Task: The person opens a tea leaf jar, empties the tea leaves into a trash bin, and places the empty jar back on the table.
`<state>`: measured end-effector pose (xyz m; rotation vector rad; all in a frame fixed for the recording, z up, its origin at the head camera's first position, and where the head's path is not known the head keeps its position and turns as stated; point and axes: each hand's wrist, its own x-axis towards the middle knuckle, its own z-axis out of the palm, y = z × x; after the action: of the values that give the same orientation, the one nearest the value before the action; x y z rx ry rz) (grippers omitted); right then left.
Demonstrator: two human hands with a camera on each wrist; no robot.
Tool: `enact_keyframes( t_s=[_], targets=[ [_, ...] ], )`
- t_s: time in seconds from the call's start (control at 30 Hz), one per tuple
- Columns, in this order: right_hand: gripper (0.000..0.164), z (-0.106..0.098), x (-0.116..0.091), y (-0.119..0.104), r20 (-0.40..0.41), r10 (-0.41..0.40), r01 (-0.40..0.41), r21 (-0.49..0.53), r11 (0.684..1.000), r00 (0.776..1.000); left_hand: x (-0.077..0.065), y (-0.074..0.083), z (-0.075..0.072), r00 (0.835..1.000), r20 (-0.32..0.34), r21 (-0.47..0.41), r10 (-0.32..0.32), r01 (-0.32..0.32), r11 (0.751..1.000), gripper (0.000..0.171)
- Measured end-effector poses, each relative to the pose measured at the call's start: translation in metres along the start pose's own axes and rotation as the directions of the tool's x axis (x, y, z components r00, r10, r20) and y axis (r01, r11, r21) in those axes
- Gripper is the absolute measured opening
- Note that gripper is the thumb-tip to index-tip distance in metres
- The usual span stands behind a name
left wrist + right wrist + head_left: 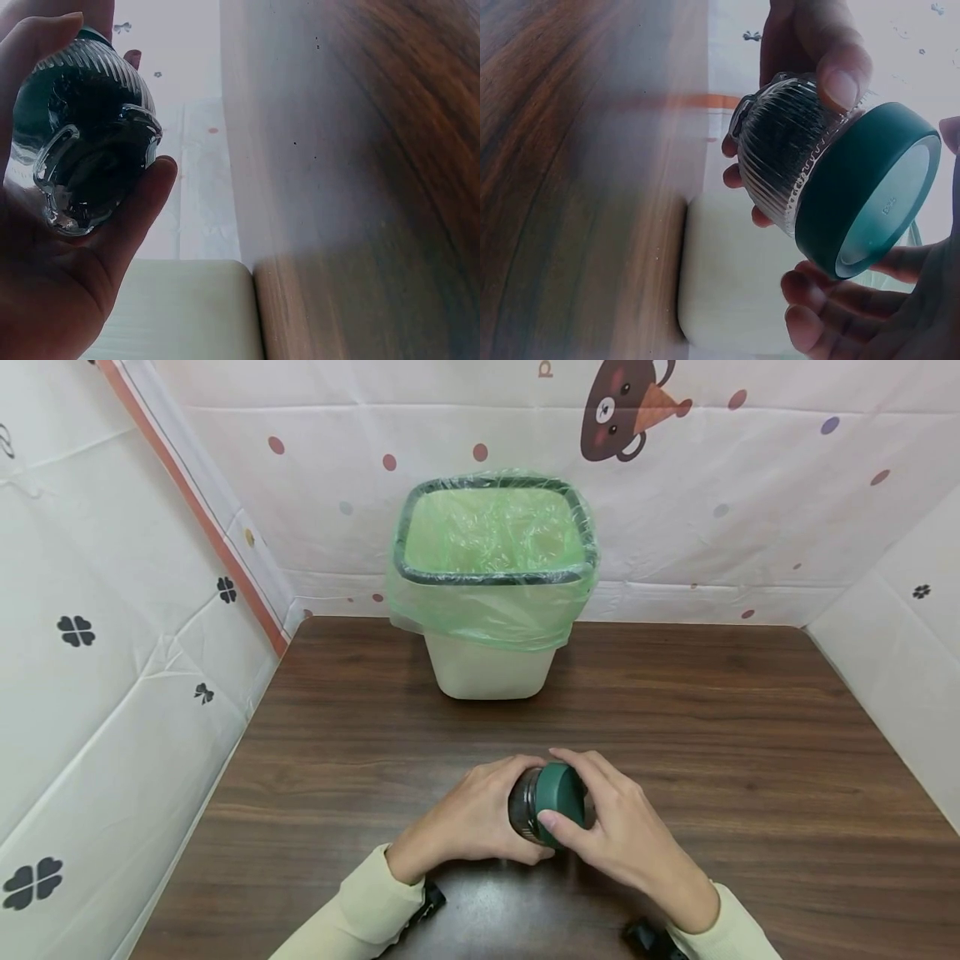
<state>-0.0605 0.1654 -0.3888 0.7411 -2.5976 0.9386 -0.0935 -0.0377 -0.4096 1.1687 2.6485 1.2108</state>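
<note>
Cupping a ribbed glass jar (780,139), the person's left hand (480,814) holds it tilted above the wood-grained table (750,735), while the right hand (630,831) grips its green lid (561,795) between thumb and fingers. Beyond them I can see a pale bin (491,675) standing toward the back, a green plastic bag (487,612) folded over its rim.

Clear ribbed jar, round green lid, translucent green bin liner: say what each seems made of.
Jar: glossy glass or hard plastic; shiny, transparent ribs. Lid: probably matte plastic; even, dull sides. Liner: apparently thin, glossy plastic film; crinkled, translucent.
</note>
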Motion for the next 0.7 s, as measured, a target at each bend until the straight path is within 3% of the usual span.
enact_keyframes(
  t_s=[0.47,0.7],
  targets=[
    [0.056,0.0007,0.0012,0.0,0.002,0.08,-0.08,-0.021,0.997,0.997,0.0002,0.0005,0.0,1.0,0.001,0.008,-0.015,0.015,1.0,0.078],
    [0.049,0.0012,0.0023,0.0001,0.011,0.167,-0.167,-0.009,0.986,0.986,0.0004,-0.0001,0.0009,1.0,-0.011,0.009,-0.004,0.004,1.0,0.077]
  ],
)
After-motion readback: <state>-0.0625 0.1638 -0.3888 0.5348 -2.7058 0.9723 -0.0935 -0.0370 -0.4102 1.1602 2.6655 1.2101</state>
